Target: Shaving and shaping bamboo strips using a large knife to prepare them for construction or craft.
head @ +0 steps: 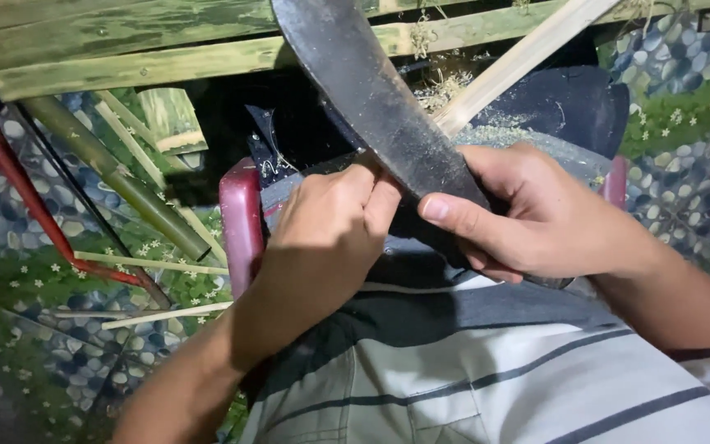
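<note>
My right hand (527,218) grips the handle of a big dark machete (363,86), whose broad blade rises to the top of the view. The thumb lies along the base of the blade. My left hand (326,238) is closed around the near end of a pale bamboo strip (519,62) that runs up to the right, passing under the blade's edge. Both hands sit over my lap, above a striped white shirt (486,378) and dusty dark cloth.
Green bamboo poles (117,173) and split bamboo pieces (170,119) lie on the left on a pebble-and-flower patterned mat (10,263). Thin bamboo slivers (162,314) lie nearby. A dark red seat edge (240,218) shows beside my left hand, with fine shavings (445,86) behind the blade.
</note>
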